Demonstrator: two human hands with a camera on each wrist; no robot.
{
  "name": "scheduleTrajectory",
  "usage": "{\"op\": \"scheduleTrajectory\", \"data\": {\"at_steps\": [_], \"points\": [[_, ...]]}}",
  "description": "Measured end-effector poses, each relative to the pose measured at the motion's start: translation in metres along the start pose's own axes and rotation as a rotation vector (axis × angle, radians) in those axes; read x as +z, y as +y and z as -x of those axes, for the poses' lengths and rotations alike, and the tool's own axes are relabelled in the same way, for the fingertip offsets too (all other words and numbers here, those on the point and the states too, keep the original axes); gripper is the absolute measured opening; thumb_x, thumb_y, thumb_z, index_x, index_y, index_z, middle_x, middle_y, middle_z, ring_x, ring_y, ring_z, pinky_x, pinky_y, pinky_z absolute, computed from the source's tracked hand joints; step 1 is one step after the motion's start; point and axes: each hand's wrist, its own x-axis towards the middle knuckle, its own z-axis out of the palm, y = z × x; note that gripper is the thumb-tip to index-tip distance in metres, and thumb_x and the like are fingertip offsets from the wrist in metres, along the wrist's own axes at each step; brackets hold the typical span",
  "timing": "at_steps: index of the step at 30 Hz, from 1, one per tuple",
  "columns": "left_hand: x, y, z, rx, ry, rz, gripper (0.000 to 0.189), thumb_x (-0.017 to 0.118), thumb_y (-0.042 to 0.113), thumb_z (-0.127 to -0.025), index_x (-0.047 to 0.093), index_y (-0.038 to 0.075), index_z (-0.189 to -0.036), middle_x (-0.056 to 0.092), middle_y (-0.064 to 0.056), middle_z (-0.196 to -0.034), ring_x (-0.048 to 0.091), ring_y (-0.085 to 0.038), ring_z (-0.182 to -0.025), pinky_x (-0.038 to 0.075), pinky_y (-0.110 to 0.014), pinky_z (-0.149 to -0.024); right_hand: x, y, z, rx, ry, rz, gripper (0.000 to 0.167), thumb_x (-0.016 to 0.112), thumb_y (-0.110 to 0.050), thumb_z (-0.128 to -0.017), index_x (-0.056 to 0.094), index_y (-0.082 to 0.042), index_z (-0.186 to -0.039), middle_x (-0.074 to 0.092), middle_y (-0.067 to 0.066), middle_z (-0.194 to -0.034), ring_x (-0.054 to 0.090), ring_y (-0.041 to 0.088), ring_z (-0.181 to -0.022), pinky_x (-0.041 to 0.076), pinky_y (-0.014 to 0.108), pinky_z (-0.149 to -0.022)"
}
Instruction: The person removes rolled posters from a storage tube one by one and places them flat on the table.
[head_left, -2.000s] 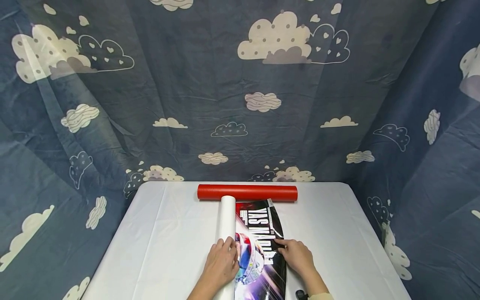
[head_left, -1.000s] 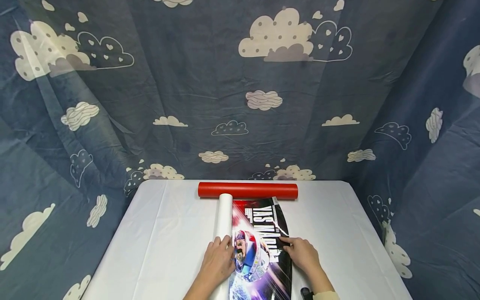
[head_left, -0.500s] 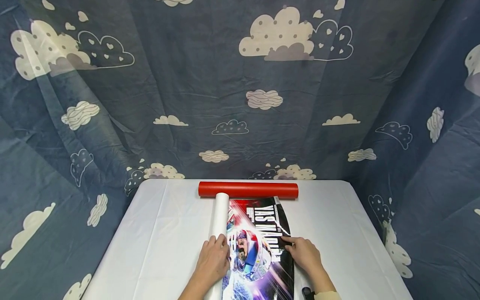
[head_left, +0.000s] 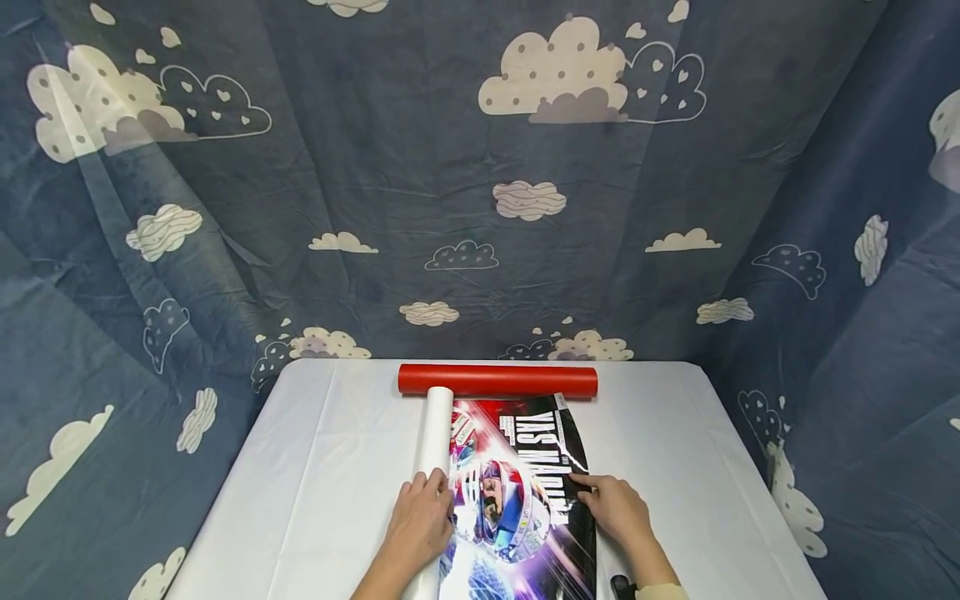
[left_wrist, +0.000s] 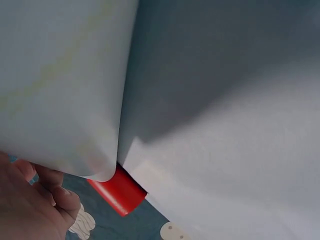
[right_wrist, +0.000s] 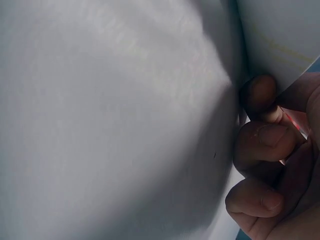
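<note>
A glossy poster (head_left: 517, 517) with a helmeted figure and large white lettering lies partly unrolled on the white table. Its left part is still a white roll (head_left: 435, 433), running away from the person. My left hand (head_left: 422, 521) grips this roll, fingers over its top; in the left wrist view the curled fingers (left_wrist: 67, 200) show beside the white paper (left_wrist: 65, 100). At the poster's dark right edge, my right hand (head_left: 618, 508) pinches the sheet, forefinger lying on the print. From the right wrist, the poster's white back (right_wrist: 285, 35) appears above curled fingers (right_wrist: 265, 142).
A red tube (head_left: 498, 381) lies crosswise at the back of the table (head_left: 337, 467), just beyond the roll's far end. A dark blue curtain (head_left: 420, 150) with cloud prints hangs behind and at both sides. A black wrist device (head_left: 622, 586) sits by the right sleeve.
My left hand has moved left with the roll, uncovering more of the printed picture. My right hand, holding the edge, has shifted slightly right. The red tube stays put.
</note>
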Motion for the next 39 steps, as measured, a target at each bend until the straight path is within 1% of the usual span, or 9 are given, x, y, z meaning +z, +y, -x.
{"op": "scheduleTrajectory", "data": {"at_steps": [3, 8, 12, 17, 21, 23, 29, 34, 39], "points": [[0.000, -0.001, 0.002, -0.011, -0.017, 0.019, 0.021, 0.083, 0.021, -0.073, 0.062, 0.023, -0.073, 0.058, 0.005, -0.103, 0.046, -0.015, -0.087, 0.030, -0.026, -0.069, -0.002, 0.002, 0.002, -0.004, 0.002, 0.004, 0.033, 0.079, -0.023, -0.094, 0.080, -0.031, -0.126, 0.061, -0.005, -0.064, 0.051, 0.019, -0.068, 0.037, 0.035, -0.056], [0.000, -0.003, 0.004, -0.023, -0.033, 0.039, 0.026, 0.087, 0.024, -0.072, 0.061, 0.023, -0.072, 0.057, 0.005, -0.102, 0.045, -0.014, -0.086, 0.029, -0.026, -0.069, -0.004, 0.005, 0.003, -0.003, 0.003, 0.011, 0.033, 0.079, -0.022, -0.094, 0.080, -0.031, -0.126, 0.059, -0.006, -0.063, 0.049, 0.019, -0.066, 0.036, 0.034, -0.056], [-0.001, -0.003, 0.004, -0.023, -0.044, 0.032, 0.025, 0.087, 0.023, -0.072, 0.062, 0.024, -0.072, 0.059, 0.006, -0.103, 0.044, -0.014, -0.085, 0.027, -0.026, -0.068, -0.006, 0.006, 0.004, 0.005, 0.003, 0.010, 0.033, 0.079, -0.022, -0.093, 0.080, -0.030, -0.125, 0.057, -0.005, -0.063, 0.048, 0.019, -0.067, 0.034, 0.034, -0.056], [-0.003, -0.004, 0.005, -0.018, -0.049, 0.032, 0.021, 0.085, 0.021, -0.073, 0.064, 0.024, -0.072, 0.061, 0.006, -0.105, 0.045, -0.014, -0.085, 0.029, -0.026, -0.069, -0.006, 0.008, 0.005, 0.014, -0.006, 0.017, 0.033, 0.079, -0.022, -0.094, 0.080, -0.029, -0.126, 0.056, -0.005, -0.064, 0.047, 0.019, -0.066, 0.033, 0.034, -0.057], [-0.002, -0.005, 0.006, -0.005, -0.034, 0.020, 0.025, 0.088, 0.026, -0.073, 0.064, 0.024, -0.072, 0.060, 0.007, -0.105, 0.046, -0.014, -0.086, 0.028, -0.026, -0.069, -0.008, 0.009, 0.005, 0.002, -0.002, 0.018, 0.033, 0.079, -0.022, -0.094, 0.080, -0.029, -0.126, 0.058, -0.006, -0.064, 0.048, 0.018, -0.066, 0.034, 0.034, -0.056], [-0.003, -0.006, 0.005, -0.005, -0.029, 0.017, 0.025, 0.089, 0.025, -0.072, 0.064, 0.025, -0.071, 0.059, 0.007, -0.104, 0.045, -0.014, -0.086, 0.026, -0.025, -0.069, -0.009, 0.010, 0.004, -0.002, -0.002, 0.018, 0.033, 0.078, -0.022, -0.094, 0.080, -0.029, -0.126, 0.058, -0.005, -0.064, 0.048, 0.019, -0.066, 0.035, 0.034, -0.057], [-0.002, -0.008, 0.005, -0.029, -0.065, 0.030, 0.019, 0.084, 0.021, -0.073, 0.066, 0.025, -0.073, 0.062, 0.008, -0.105, 0.045, -0.014, -0.085, 0.027, -0.027, -0.068, -0.013, 0.010, 0.004, -0.012, -0.004, 0.013, 0.033, 0.078, -0.021, -0.094, 0.080, -0.029, -0.126, 0.060, -0.005, -0.065, 0.049, 0.019, -0.068, 0.036, 0.034, -0.057], [0.000, -0.010, 0.006, -0.026, -0.067, 0.025, 0.022, 0.088, 0.028, -0.073, 0.066, 0.025, -0.074, 0.063, 0.008, -0.107, 0.046, -0.015, -0.086, 0.028, -0.027, -0.069, -0.013, 0.013, 0.003, -0.011, -0.003, 0.001, 0.033, 0.078, -0.021, -0.093, 0.080, -0.028, -0.126, 0.056, -0.005, -0.063, 0.047, 0.018, -0.065, 0.034, 0.033, -0.056], [-0.001, -0.013, 0.008, -0.035, -0.078, 0.025, 0.023, 0.089, 0.025, -0.071, 0.066, 0.026, -0.074, 0.062, 0.007, -0.107, 0.046, -0.015, -0.087, 0.029, -0.028, -0.069, -0.013, 0.014, 0.002, -0.003, -0.009, 0.000, 0.033, 0.078, -0.021, -0.093, 0.080, -0.027, -0.126, 0.057, -0.005, -0.063, 0.046, 0.018, -0.064, 0.033, 0.033, -0.056]]}}
